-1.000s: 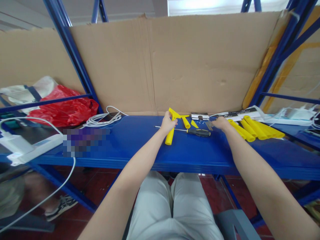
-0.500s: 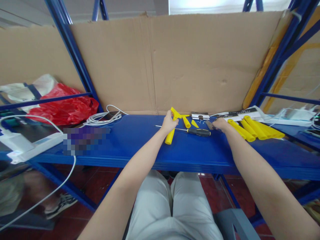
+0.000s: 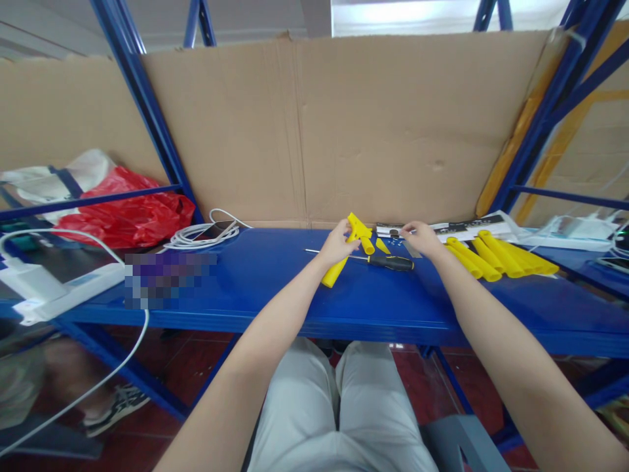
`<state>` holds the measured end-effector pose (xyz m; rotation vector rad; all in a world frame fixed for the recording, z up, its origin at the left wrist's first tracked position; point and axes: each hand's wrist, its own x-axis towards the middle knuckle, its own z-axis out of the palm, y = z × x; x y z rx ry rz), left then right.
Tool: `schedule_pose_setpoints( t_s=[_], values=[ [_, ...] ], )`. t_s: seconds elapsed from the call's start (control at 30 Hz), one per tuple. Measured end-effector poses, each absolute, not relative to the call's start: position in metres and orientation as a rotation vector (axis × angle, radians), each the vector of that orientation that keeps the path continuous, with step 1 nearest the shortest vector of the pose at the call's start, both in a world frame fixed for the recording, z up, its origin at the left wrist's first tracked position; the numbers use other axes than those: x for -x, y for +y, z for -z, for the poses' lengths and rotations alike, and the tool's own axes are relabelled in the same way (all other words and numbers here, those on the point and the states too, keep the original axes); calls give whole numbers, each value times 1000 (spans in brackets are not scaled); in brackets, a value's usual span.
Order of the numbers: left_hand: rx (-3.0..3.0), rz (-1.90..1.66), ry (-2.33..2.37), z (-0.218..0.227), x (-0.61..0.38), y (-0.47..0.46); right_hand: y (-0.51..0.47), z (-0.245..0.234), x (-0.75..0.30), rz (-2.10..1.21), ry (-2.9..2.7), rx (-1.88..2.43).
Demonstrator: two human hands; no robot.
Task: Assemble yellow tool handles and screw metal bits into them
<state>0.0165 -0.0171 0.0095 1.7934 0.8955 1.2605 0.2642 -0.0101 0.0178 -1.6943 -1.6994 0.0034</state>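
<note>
My left hand [image 3: 340, 242] is wrapped round a yellow plastic handle [image 3: 334, 272] with a wider head, held tilted above the blue shelf. My right hand [image 3: 420, 237] is at the back, fingertips pinched together by a white packet with a black band [image 3: 386, 229]; what they hold, if anything, is too small to make out. Beneath its fingers lies a flat grey blade-like piece [image 3: 413, 250]. Between the hands are a screwdriver [image 3: 390, 262] with a black and yellow grip, a yellow tube-shaped part [image 3: 367, 245] and a small yellow wedge [image 3: 382, 246].
Several yellow tubular handles [image 3: 501, 254] lie at the right, before a black-and-white printed sheet [image 3: 479, 226]. A coiled white cable [image 3: 204, 235], a power strip [image 3: 73, 292] and a red plastic bag [image 3: 130, 206] are at left. Cardboard [image 3: 373, 131] stands behind the shelf [image 3: 275, 275].
My right hand has moved left and back from the grey flat piece to beside the white packet. My left hand has shifted slightly right, tilting the yellow handle more.
</note>
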Motion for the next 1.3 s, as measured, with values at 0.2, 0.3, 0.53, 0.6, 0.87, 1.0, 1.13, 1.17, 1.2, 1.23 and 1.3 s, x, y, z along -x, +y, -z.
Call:
schedule_pose_setpoints(
  t_s=[0.2, 0.3, 0.53, 0.6, 0.87, 1.0, 1.13, 1.17, 1.2, 1.23, 1.3],
  values=[
    [-1791, -1066, 733, -8, -18, -21, -16, -14, -224, -479, -1869, 1219],
    [-1762, -1029, 714, -6, -19, -19, -18, -12, -222, -638, -1839, 1187],
    [-1728, -977, 721, -9, -19, -24, -31, -18, -222, -932, -1639, 1179],
    [-1718, -963, 731, -12, -18, -26, -34, -20, -220, -1054, -1573, 1149],
    [-1616, -870, 654, -21, -13, -33, -42, -28, -221, -1291, -1436, 1013],
    [-1586, -845, 612, -22, -13, -37, -42, -28, -222, -1338, -1396, 982],
    [-1543, -904, 646, -22, -14, -36, -35, -26, -225, -1259, -1347, 982],
    [-1526, -935, 666, -22, -15, -35, -33, -26, -226, -1209, -1326, 999],
    [-1505, -968, 692, -22, -15, -33, -30, -25, -227, -1149, -1305, 1034],
    [-1480, -1003, 723, -22, -15, -31, -28, -23, -229, -1081, -1289, 1089],
    [-1419, -1076, 797, -21, -15, -27, -23, -20, -233, -937, -1286, 1248]
  ],
)
